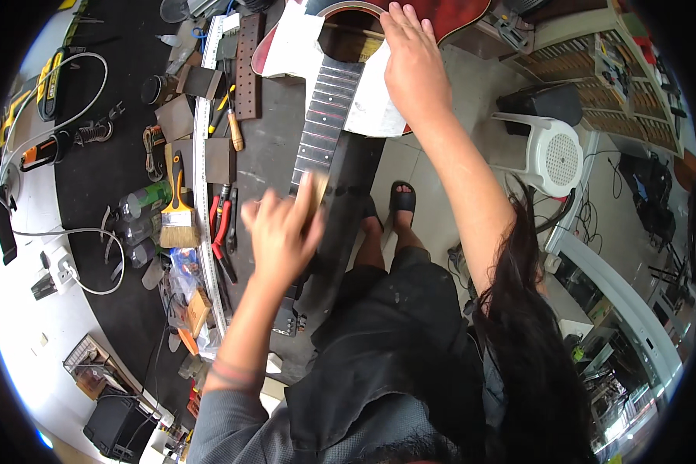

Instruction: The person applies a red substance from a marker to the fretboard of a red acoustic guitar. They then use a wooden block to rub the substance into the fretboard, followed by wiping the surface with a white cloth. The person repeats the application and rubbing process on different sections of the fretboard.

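On black counter [274, 147]: guitar [326, 116], overhanging right edge. Farther left, long ruler [203, 143]; brush [179, 213] and coiled cable [153, 145] left of that. Between ruler and guitar: red-handled pliers [220, 232], drilled brown bar [248, 66].

Sits on the wearer's head, left of a side-by-side fisheye pair. Looks steeply down, at close working range of the left hand [284, 230] and right hand [417, 73]. Takes in torso [379, 379] at six o'clock, tabletop [274, 127] from seven to eleven, floor [431, 185] at two. Bends straight edges toward the outer rim.
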`<action>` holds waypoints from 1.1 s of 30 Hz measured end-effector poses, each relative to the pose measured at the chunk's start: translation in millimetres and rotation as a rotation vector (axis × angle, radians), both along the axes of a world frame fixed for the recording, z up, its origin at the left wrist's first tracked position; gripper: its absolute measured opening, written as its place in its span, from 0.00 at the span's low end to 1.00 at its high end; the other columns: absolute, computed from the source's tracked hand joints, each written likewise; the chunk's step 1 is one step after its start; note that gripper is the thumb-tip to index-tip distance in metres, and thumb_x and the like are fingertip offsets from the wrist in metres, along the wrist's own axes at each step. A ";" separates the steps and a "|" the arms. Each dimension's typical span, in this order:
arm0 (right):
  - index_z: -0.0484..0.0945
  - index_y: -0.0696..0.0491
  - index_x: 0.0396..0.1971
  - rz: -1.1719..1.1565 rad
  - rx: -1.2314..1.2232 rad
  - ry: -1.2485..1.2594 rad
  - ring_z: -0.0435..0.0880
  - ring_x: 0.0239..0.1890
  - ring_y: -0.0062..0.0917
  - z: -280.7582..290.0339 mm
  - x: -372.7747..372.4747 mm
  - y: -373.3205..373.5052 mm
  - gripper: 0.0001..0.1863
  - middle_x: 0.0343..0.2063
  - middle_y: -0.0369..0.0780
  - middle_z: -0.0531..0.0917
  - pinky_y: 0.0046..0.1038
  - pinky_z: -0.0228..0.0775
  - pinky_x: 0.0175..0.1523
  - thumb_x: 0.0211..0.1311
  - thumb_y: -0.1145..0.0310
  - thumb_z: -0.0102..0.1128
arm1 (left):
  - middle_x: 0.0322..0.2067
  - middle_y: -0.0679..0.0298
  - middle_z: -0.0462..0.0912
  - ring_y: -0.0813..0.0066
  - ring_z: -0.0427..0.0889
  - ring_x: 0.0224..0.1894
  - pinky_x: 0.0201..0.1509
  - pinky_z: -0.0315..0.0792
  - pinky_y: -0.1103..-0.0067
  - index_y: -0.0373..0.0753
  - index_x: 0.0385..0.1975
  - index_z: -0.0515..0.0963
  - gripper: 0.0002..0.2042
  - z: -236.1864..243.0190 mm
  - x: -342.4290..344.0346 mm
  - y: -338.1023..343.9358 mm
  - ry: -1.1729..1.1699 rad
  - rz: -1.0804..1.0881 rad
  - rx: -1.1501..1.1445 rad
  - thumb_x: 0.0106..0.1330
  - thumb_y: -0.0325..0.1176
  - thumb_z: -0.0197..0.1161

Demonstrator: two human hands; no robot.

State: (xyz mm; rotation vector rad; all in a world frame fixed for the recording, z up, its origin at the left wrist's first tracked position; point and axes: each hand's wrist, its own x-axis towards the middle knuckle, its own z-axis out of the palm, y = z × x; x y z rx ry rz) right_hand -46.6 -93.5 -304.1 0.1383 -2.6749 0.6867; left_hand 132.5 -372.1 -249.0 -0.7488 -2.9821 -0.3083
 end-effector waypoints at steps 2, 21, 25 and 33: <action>0.72 0.68 0.72 0.001 -0.003 0.008 0.63 0.83 0.44 -2.6 -0.2 -4.8 0.29 0.77 0.56 0.70 0.44 0.49 0.88 0.71 0.81 0.45 | 0.26 0.65 0.81 0.64 0.79 0.39 0.53 0.61 0.64 0.35 0.69 0.80 0.33 10.4 44.6 -27.3 -0.102 0.065 0.028 0.61 0.35 0.76; 0.73 0.65 0.72 0.025 0.031 0.053 0.63 0.83 0.43 -12.2 -0.8 -2.0 0.29 0.77 0.54 0.71 0.43 0.49 0.88 0.73 0.82 0.41 | 0.25 0.68 0.79 0.65 0.80 0.38 0.53 0.59 0.65 0.37 0.73 0.78 0.36 3.0 92.5 -60.2 -0.091 0.038 0.047 0.61 0.36 0.77; 0.72 0.66 0.73 0.025 0.054 0.080 0.63 0.83 0.43 -18.5 -1.7 -0.9 0.30 0.76 0.55 0.71 0.43 0.49 0.88 0.73 0.82 0.40 | 0.26 0.68 0.80 0.65 0.80 0.38 0.52 0.60 0.61 0.39 0.65 0.82 0.28 -11.3 -5.3 -3.7 0.135 0.036 0.079 0.65 0.39 0.74; 0.73 0.66 0.72 0.084 0.069 0.119 0.64 0.82 0.48 -24.3 -7.9 7.2 0.31 0.75 0.57 0.72 0.45 0.51 0.87 0.69 0.84 0.42 | 0.46 0.34 0.88 0.51 0.91 0.51 0.54 0.81 0.68 0.33 0.70 0.78 0.28 37.0 -103.8 30.7 -0.357 0.335 1.167 0.74 0.40 0.69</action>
